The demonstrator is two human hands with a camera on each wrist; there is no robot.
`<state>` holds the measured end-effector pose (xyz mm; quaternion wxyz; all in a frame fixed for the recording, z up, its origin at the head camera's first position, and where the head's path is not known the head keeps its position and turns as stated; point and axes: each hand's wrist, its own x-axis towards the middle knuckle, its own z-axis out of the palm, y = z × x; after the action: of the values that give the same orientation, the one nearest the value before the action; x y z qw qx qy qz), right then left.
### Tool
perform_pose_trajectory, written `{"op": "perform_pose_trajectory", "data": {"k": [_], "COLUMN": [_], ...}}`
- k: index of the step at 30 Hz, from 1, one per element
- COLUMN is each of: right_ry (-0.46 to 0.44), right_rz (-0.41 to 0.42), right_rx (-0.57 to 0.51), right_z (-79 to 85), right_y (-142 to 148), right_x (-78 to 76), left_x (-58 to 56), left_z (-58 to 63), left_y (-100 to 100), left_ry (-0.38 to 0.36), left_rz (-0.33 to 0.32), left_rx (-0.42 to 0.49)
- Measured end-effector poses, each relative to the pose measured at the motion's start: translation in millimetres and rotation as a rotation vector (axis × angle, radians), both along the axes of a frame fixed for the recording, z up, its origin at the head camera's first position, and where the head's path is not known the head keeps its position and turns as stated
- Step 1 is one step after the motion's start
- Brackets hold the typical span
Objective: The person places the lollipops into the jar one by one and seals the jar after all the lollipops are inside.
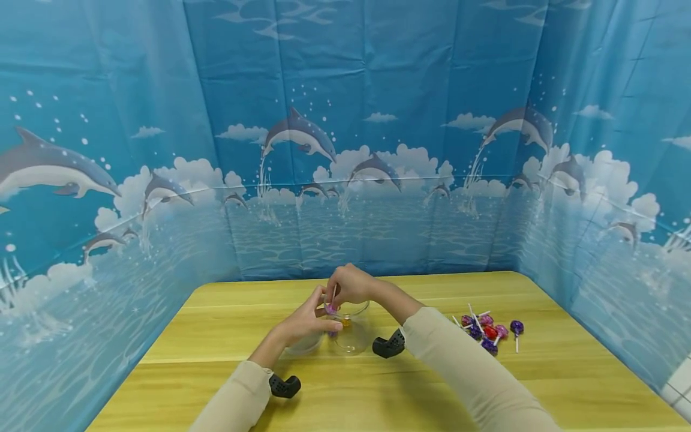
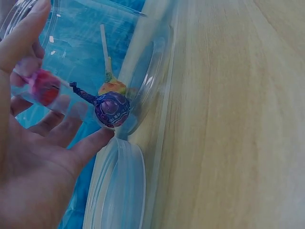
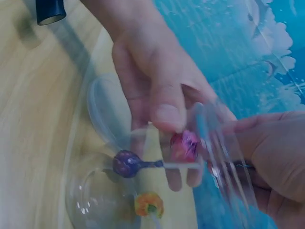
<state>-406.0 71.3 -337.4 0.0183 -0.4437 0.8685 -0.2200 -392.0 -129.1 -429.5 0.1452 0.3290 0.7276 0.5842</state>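
A clear round jar (image 1: 353, 347) stands on the table, and my left hand (image 1: 303, 323) grips its side near the rim, thumb on the near side. My right hand (image 1: 352, 284) is over the mouth and pinches the stick of a pink lollipop (image 1: 331, 308), whose candy end points down at the rim. In the left wrist view, a purple lollipop (image 2: 112, 109) and an orange-yellow lollipop (image 2: 112, 87) lie inside the jar. The right wrist view has the pink candy (image 3: 185, 146) just inside the clear wall, close to my left thumb.
A translucent lid (image 1: 304, 348) lies just left of the jar, partly behind my left hand. To the right is a pile of lollipops (image 1: 490, 332) in purple, red and pink wrappers, with one purple lollipop (image 1: 516, 327) apart from it. A dolphin-print curtain (image 1: 345, 234) borders the wooden table.
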Motion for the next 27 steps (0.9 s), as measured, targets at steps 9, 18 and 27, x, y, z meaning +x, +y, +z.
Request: {"op": "perform_pose_trajectory", "data": {"k": [9, 18, 27], "right_ry": [0.035, 0.051, 0.031], "right_rz": [-0.060, -0.037, -0.007], "right_rx": [0.095, 0.076, 0.008], "right_z": [-5.2, -2.0, 11.5], "right_y": [-9, -2, 20], "right_x": [2.2, 7.0, 10.1], "left_x": [1.2, -0.1, 1.1], "left_z": [-1.2, -2.4, 1.0], "left_y": [1, 0, -1], "left_ry": [-0.015, -0.015, -0.006], "left_rz": [0.004, -0.008, -0.002], "left_rx": [0.010, 0.010, 0.000]}}
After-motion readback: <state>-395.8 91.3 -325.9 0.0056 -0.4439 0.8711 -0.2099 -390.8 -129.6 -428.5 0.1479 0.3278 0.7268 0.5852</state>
